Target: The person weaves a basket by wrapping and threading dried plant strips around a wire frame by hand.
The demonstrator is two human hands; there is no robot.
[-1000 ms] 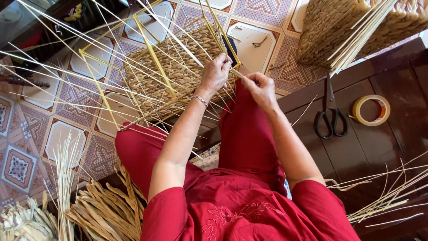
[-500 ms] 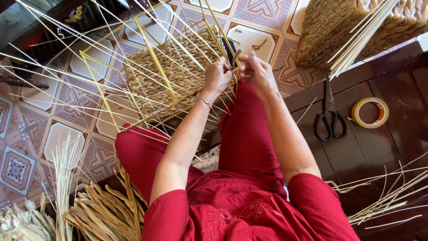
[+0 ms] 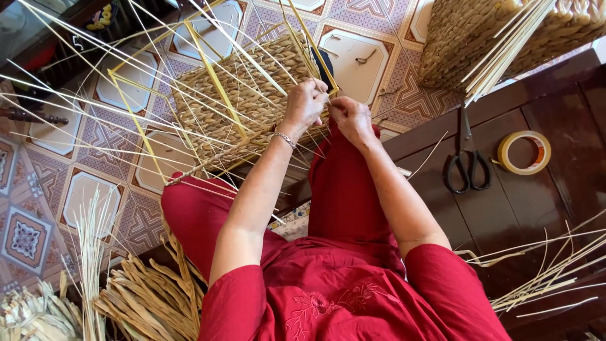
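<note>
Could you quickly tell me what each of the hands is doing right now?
Left hand: closed, pinching pale straw strands at the woven panel.
Right hand: closed on the same strands.

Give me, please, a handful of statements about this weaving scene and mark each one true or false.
1. Both the left hand and the right hand are at the edge of the half-woven basket. True.
2. The scissors lie on the tiled floor. False: they lie on the dark wooden bench.
3. A roll of tape lies beside the scissors. True.
4. The left wrist is bare. False: it wears a thin bracelet.
5. The person wears blue. False: the clothing is red.
</note>
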